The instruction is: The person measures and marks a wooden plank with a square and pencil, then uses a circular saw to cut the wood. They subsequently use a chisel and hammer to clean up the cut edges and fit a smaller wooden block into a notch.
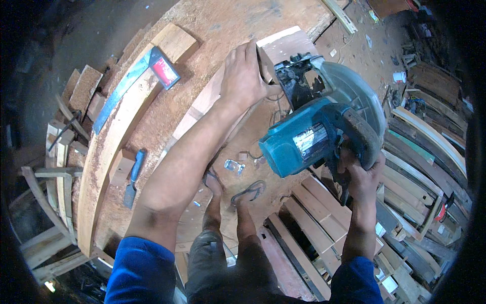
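My left hand point(245, 75) reaches to the pale wooden board point(288, 38) at the top centre, its fingers curled over a piece of wood at the board's edge, close beside the saw's metal base. My right hand point(364, 169) grips the handle of a teal circular saw point(293, 147), which is raised at the right of the board with its guard toward the right. Whether the blade touches any wood I cannot tell. Left of my left arm, a steel try square point(116, 96) lies on a long wooden beam point(96, 192), and a blue-handled chisel point(136, 167) lies beside it.
Stacked planks point(309, 223) fill the lower right, and more timber point(425, 182) lies along the right rim. Wood offcuts point(88, 81) and frames point(45, 172) crowd the left. My sandalled feet point(245, 195) stand on the dusty floor point(253, 131) among small litter and cords.
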